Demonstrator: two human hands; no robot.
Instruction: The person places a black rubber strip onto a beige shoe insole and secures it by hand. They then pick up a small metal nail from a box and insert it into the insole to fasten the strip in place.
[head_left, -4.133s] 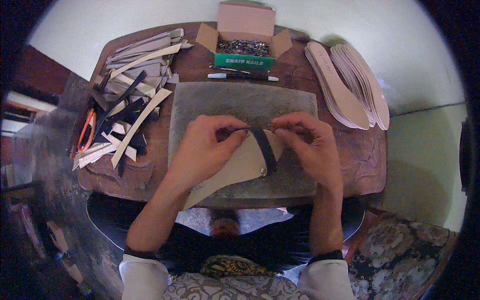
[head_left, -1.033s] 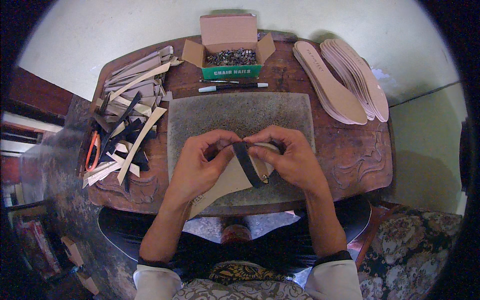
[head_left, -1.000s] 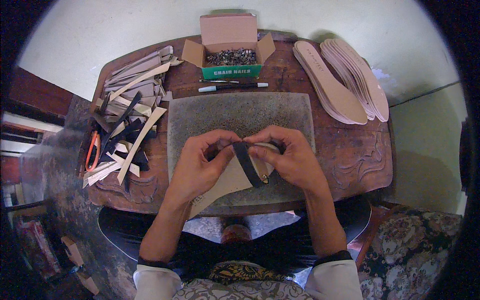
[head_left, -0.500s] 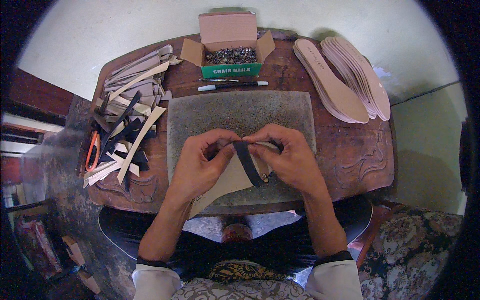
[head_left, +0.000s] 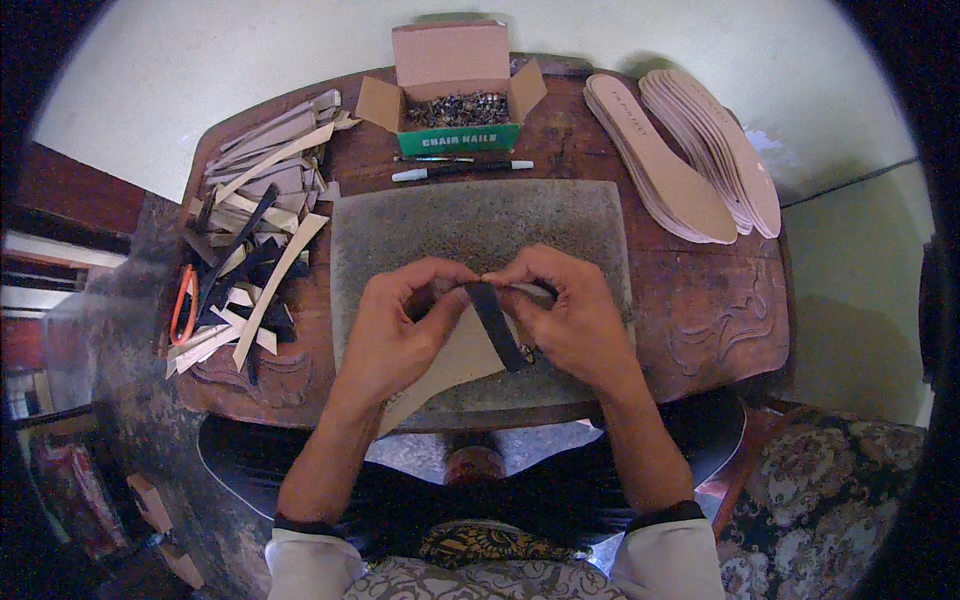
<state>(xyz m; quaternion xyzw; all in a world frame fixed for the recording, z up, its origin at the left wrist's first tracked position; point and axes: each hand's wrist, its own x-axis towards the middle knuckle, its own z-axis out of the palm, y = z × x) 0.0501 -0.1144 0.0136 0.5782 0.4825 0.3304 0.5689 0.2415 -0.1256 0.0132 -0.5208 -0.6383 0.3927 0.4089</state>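
Note:
Over the mat my left hand (head_left: 400, 318) and my right hand (head_left: 572, 312) meet, thumbs and fingers pinched close together. Between them is a tan insole (head_left: 445, 372), its lower end pointing toward me past the left wrist. A black strap (head_left: 496, 328) crosses the insole, its upper end at my fingertips and its lower end hanging free. Both hands pinch around that upper end; how the fingers grip underneath is hidden. A small shiny metal piece (head_left: 531, 353) shows beside the strap's lower end.
A grey mat (head_left: 480, 225) lies on the carved wooden table (head_left: 700, 300). Beige and black strips (head_left: 270, 285) pile up at left, beside an orange-handled tool (head_left: 184, 305). Behind stand an open box of nails (head_left: 460, 138) and a marker (head_left: 462, 171). Stacked insoles (head_left: 665, 175) sit at far right.
The hands and the strap stay nearly in place, with a slight shift of the right fingers. The whole view has moved a little.

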